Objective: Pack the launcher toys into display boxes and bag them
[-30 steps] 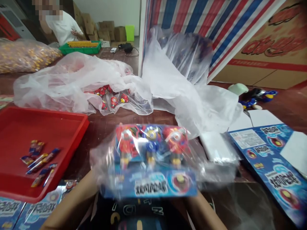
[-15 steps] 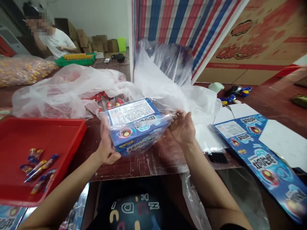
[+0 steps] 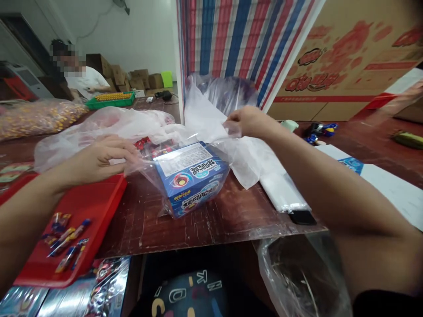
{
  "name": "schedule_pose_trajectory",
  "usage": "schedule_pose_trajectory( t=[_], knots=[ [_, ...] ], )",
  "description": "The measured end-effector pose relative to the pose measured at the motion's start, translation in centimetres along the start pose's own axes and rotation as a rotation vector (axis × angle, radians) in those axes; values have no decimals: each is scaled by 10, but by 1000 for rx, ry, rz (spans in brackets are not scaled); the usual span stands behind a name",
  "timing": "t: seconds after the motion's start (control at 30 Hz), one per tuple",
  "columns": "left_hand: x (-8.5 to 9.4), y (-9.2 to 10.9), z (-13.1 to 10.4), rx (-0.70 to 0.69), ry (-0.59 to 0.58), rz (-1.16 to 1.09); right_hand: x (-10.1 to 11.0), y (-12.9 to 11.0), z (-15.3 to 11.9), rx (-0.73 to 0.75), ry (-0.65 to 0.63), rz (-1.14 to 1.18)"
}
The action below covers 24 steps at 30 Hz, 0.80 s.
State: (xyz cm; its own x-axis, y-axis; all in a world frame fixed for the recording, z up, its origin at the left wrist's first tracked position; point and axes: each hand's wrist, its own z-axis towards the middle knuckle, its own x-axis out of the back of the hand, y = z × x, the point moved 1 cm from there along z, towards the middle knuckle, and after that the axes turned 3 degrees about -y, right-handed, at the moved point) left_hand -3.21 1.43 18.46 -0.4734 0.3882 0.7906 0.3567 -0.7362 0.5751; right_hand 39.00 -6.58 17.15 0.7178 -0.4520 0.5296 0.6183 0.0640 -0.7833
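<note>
A blue printed box (image 3: pixel 188 176) with a white label panel rests on the table inside a clear plastic bag (image 3: pixel 150 176). My left hand (image 3: pixel 105 158) is closed on the loose film at the left of the box. My right hand (image 3: pixel 247 121), beyond the box's far right corner, pinches the film on that side. Neither hand touches the box itself. Behind it lie red wrapped pieces (image 3: pixel 143 143) under white sheeting (image 3: pixel 128 121).
A red tray (image 3: pixel 112 211) with several wrapped sweets (image 3: pixel 71 235) stands left. On the right are a stack of clear bags (image 3: pixel 280 189) and a white sheet (image 3: pixel 390 189). A striped cloth screen (image 3: pixel 244 35) rises behind. A person (image 3: pixel 84 79) works at the far left.
The box has gone from between both hands down onto the table. My left hand has moved left and up, my right hand up and away, both now gripping the film.
</note>
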Motion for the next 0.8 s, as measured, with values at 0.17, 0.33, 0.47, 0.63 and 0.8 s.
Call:
schedule_pose_trajectory(
  t=[0.17,0.33,0.47,0.63,0.8],
  knots=[
    [-9,17,-19,-148,-40,-50,-2,-41,-3,104,-232,-645],
    [-20,24,-25,-79,91,-194,-34,-95,-3,118,-377,-1134],
    [-24,26,-25,-40,170,-281,-55,-168,-18,419,-98,-865],
    [-33,20,-26,63,193,-375,-110,-201,-44,163,-952,-258],
    [-42,26,-21,128,277,-466,-124,-181,-39,-31,-1149,-76]
  ],
)
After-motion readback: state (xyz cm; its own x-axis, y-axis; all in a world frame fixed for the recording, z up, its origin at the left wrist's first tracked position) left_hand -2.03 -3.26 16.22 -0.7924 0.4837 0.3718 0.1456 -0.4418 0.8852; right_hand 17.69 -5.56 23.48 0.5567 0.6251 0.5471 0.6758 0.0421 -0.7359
